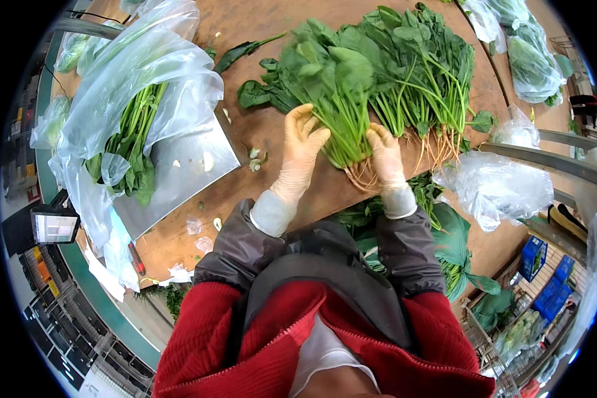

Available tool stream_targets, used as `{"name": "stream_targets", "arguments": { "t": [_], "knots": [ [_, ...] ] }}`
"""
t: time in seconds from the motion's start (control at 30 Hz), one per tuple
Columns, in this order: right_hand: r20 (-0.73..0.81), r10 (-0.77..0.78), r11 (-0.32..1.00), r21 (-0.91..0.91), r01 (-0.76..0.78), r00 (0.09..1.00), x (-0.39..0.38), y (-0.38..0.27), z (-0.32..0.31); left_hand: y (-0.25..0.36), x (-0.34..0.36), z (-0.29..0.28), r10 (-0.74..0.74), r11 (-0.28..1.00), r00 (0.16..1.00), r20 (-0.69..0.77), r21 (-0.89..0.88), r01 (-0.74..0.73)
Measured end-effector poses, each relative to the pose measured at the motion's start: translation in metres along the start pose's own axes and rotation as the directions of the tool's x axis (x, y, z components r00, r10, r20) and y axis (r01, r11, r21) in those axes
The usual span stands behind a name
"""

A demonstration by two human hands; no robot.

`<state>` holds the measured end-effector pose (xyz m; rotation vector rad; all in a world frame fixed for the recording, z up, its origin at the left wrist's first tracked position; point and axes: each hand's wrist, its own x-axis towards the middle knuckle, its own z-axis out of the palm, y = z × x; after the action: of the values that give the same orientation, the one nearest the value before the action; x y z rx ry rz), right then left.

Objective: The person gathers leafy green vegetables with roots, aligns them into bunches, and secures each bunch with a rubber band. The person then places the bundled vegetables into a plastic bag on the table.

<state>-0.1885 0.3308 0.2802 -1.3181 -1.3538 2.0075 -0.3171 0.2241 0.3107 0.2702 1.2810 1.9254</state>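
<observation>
In the head view, I have a bunch of spinach (345, 106) in front of me, its pale pinkish roots hanging toward me and its leaves blurred at the top. My gloved right hand (383, 149) closes its fingers on the stems at the bunch's right. My gloved left hand (300, 142) is beside the bunch's left edge, fingers bent but apart from the thumb. More rooted spinach (438, 79) lies to the right, with loose leaves (252, 93) to the left. All this rests on a brown wooden table (239, 189).
Bagged greens (142, 106) lie on a metal plate (179, 186) at left, near a small screen (52, 229). Crumpled clear plastic (497, 186) and metal bars (547, 152) are at right, blue crates (550, 298) below. Further greens (458, 278) sit under the table's near edge.
</observation>
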Motion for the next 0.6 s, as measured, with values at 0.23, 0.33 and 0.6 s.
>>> {"name": "stream_targets", "arguments": {
  "t": [0.23, 0.33, 0.6],
  "knots": [
    [-0.021, 0.126, 0.951, 0.288, -0.115, 0.992, -0.001, -0.009, -0.005, -0.008, -0.008, -0.014, -0.058, 0.998, 0.998, -0.017, 0.013, 0.058],
    [0.051, 0.066, 0.977, 0.198, -0.075, 0.997, -0.003, -0.007, -0.009, -0.006, -0.009, -0.020, -0.062, 0.996, 0.998, -0.012, 0.069, 0.063],
    [0.150, -0.347, 0.606, -0.717, 0.343, 0.926, -0.026, -0.011, 0.014, 0.007, -0.017, -0.009, -0.011, 0.970, 0.987, 0.162, 0.242, -0.029]
  ]
}}
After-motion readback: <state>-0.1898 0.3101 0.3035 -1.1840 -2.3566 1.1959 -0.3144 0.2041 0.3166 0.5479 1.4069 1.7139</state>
